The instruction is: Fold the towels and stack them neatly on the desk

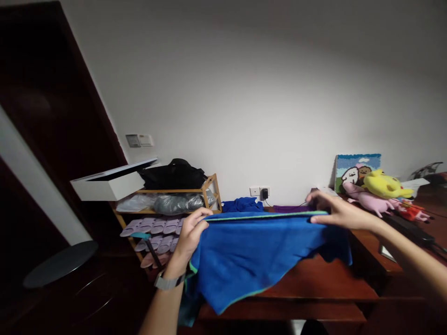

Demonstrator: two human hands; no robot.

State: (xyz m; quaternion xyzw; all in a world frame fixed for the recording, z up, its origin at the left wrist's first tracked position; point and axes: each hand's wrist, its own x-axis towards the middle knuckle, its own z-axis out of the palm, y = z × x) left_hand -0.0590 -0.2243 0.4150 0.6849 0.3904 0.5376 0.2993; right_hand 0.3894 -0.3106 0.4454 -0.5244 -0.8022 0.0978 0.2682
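Observation:
A blue microfibre towel with a thin green edge hangs spread out in front of me, its lower part draping over a reddish-brown wooden desk. My left hand pinches the towel's top edge at its left end. My right hand grips the same edge at the right end, so the edge is stretched almost level between them. A grey watch sits on my left wrist. The lower left corner of the towel hangs past the desk's front edge.
A bamboo shelf behind my left hand holds pink slippers, grey bags and a black bag, with a white box on its left. Plush toys and a picture stand at the right. A blue cloth and a purple item lie behind the towel.

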